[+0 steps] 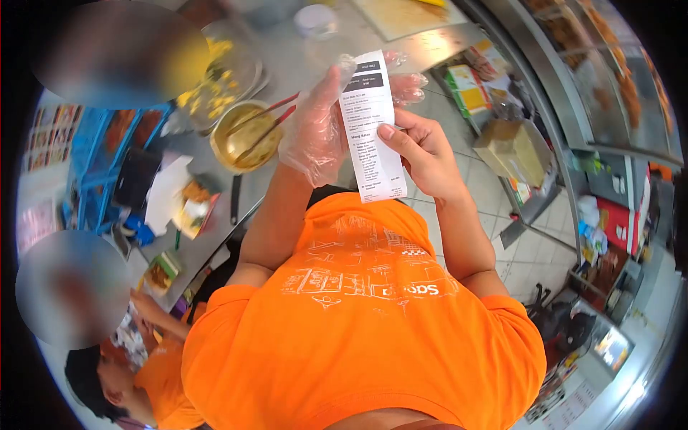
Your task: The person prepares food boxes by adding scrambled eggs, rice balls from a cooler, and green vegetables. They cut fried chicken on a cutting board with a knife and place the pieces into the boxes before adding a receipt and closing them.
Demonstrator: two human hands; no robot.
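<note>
A long white printed receipt (374,161) is held up in front of my orange shirt. My left hand (322,125), in a clear plastic glove, holds its upper part, with the thumb at the left edge and the fingers reaching behind the paper. Bare, my right hand (426,150) pinches the right edge, its thumb on the printed face. Left of my gloved hand, a metal bowl (244,161) contains a yellowish mix, with red-tipped sticks (276,122) leaning in it.
Yellow pieces lie in a clear container (222,79) on the metal counter. Also there are a paper-wrapped food portion (193,208), a food box (163,271) and blue crates (118,143). A co-worker (161,380) stands lower left. Right are a cardboard box (512,152) and a display case (602,72).
</note>
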